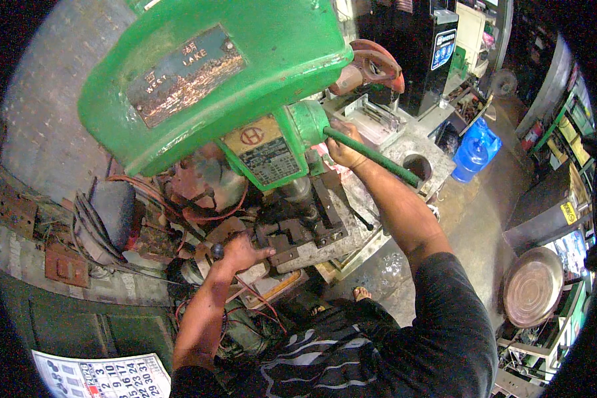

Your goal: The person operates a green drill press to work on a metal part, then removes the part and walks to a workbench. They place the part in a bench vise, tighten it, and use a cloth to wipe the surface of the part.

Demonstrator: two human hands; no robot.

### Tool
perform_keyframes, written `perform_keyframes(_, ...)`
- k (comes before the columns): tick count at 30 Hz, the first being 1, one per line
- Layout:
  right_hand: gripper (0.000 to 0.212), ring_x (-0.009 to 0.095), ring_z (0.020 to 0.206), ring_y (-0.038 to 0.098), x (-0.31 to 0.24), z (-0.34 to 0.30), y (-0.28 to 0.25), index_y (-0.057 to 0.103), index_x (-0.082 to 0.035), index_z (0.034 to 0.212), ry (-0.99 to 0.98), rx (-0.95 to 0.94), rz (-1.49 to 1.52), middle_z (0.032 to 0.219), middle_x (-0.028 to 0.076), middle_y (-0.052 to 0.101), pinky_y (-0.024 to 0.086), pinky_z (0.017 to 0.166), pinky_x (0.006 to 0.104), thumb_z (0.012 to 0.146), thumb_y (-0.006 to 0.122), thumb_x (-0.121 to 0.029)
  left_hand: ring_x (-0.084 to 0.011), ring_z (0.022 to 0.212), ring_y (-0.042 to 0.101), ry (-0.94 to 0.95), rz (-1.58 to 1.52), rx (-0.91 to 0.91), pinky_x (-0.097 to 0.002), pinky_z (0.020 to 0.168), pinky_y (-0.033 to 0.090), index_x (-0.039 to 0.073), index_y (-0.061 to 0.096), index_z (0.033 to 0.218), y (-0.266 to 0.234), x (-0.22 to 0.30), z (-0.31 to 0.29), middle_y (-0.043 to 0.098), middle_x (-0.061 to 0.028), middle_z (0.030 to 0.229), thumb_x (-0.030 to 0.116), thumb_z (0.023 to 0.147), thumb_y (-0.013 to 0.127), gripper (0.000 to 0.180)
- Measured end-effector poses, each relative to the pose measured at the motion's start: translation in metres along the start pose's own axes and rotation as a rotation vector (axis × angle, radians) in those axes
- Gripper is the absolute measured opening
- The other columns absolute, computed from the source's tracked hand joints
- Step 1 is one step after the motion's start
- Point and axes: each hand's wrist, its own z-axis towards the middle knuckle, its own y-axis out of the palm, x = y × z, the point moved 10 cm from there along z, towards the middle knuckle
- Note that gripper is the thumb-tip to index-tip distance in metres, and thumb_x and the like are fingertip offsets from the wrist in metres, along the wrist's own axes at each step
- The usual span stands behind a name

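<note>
A green drill press fills the upper left, its spindle pointing down at a dark metal machine vise. At the hub on the press's right side, my right hand is closed around the feed handle. One green handle spoke crosses in front of this hand and hides part of the fingers. Lower left, my left hand grips the left end of the vise, thumb stretched to the right and the other fingers mostly hidden. Beside its wrist stands a black ball knob.
A white tray with metal pieces lies on the worn bench, near a red-guarded machine. Cables hang at left. A blue water jug stands on the floor; a round metal pan is at right.
</note>
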Motion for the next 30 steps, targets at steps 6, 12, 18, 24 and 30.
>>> perform_keyframes(6, 0.03, 0.048, 0.093, 0.071, -0.007, -0.004, -0.006, 0.076, -0.003, 0.102, -0.041, 0.084, -0.042, 0.098, 0.027, 0.073, 0.059, 0.084, 0.0547, 0.106, 0.061, -0.029, -0.0456, 0.127, 0.067, -0.022, 0.016, -0.035, -0.051, 0.109, 0.054, -0.005, 0.06, 0.143, -0.002, 0.004, -0.002, 0.069, -0.0307, 0.135, 0.069, 0.082, 0.084, 0.099)
perform_keyframes(12, 0.028, 0.049, 0.092, 0.07, -0.01, -0.004, -0.006, 0.075, -0.003, 0.102, -0.057, 0.074, -0.059, 0.097, 0.026, 0.073, 0.059, 0.084, 0.0553, 0.105, 0.062, -0.028, -0.0453, 0.127, 0.067, -0.116, 0.007, -0.143, -0.0502, 0.11, 0.054, -0.005, 0.06, 0.143, 0.0, 0.003, -0.006, 0.068, -0.0315, 0.136, 0.071, 0.081, 0.085, 0.101)
perform_keyframes(18, 0.029, 0.049, 0.091, 0.07, -0.013, -0.007, -0.011, 0.075, -0.003, 0.101, -0.137, 0.166, -0.074, 0.096, 0.025, 0.073, 0.059, 0.085, 0.0554, 0.104, 0.062, -0.028, -0.0463, 0.131, 0.065, -0.109, 0.057, -0.118, -0.0497, 0.111, 0.053, -0.007, 0.056, 0.149, 0.006, -0.007, 0.0, 0.066, -0.0321, 0.141, 0.071, 0.081, 0.084, 0.107)
perform_keyframes(24, 0.026, 0.049, 0.097, 0.071, 0.005, -0.006, 0.002, 0.072, -0.002, 0.106, -0.072, 0.064, 0.02, 0.1, 0.025, 0.074, 0.059, 0.091, 0.0534, 0.102, 0.061, -0.026, -0.0465, 0.13, 0.066, -0.055, 0.032, -0.1, -0.0506, 0.111, 0.053, -0.007, 0.057, 0.147, 0.007, -0.003, 0.002, 0.067, -0.0322, 0.141, 0.073, 0.081, 0.082, 0.107)
perform_keyframes(30, 0.024, 0.051, 0.097, 0.071, 0.011, -0.014, 0.009, 0.072, -0.002, 0.111, -0.2, 0.065, -0.111, 0.106, 0.027, 0.074, 0.058, 0.089, 0.0543, 0.096, 0.061, -0.016, -0.0458, 0.127, 0.067, -0.061, -0.022, -0.143, -0.051, 0.11, 0.053, -0.006, 0.061, 0.143, 0.004, 0.004, -0.003, 0.068, -0.0316, 0.138, 0.069, 0.08, 0.084, 0.101)
